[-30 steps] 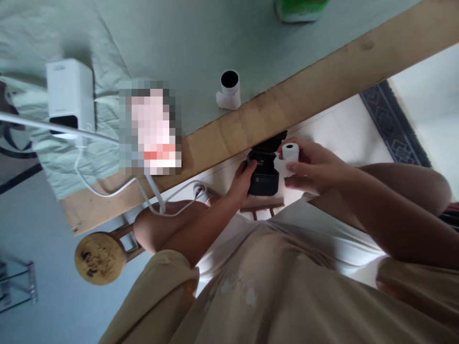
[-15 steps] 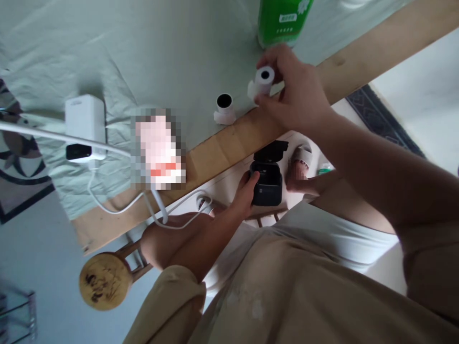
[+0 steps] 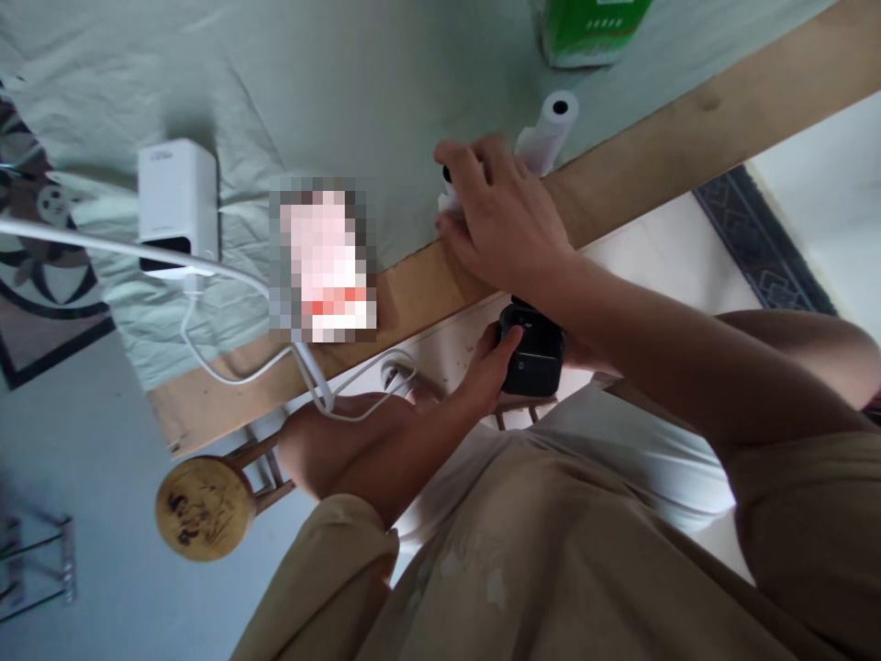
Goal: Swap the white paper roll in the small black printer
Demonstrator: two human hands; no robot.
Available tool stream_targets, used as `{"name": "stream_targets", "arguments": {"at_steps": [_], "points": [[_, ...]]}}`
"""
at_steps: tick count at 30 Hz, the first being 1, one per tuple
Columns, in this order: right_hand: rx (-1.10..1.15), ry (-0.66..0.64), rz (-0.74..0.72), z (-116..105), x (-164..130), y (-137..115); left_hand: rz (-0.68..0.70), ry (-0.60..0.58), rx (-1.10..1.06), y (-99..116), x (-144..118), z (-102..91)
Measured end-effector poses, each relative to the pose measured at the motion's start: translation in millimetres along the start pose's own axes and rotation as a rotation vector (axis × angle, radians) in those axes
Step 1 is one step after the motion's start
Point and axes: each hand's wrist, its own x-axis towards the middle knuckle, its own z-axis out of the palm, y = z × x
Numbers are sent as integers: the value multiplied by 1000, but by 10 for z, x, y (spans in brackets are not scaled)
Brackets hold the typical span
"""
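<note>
My left hand (image 3: 487, 369) holds a small black printer (image 3: 538, 360) below the table edge, above my lap; my right forearm hides its top. My right hand (image 3: 502, 220) reaches over the wooden table edge (image 3: 647, 170) and closes around a short white roll with a dark core (image 3: 445, 196), which is mostly hidden under the fingers. A longer white paper roll (image 3: 551, 128) lies on the pale green cloth just behind that hand, free of it.
A green box (image 3: 592, 28) stands at the far edge of the cloth. A white box-shaped device (image 3: 177, 197) with white cables (image 3: 227, 372) sits at the left, beside a blurred-out object (image 3: 322, 262). A round wooden stool (image 3: 205, 508) stands on the floor, lower left.
My right hand lifted the white paper roll from the printer, laid it on the cloth and let go. It then came down onto the short dark-cored roll. The left hand kept the printer.
</note>
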Motion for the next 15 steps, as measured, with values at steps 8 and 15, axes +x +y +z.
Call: {"name": "stream_targets", "arguments": {"at_steps": [8, 15], "points": [[357, 29, -144, -148, -389, 206, 1, -3, -19, 0, -30, -18], [666, -150, -176, -50, -1241, 676, 30, -18, -32, 16, -17, -3]]}}
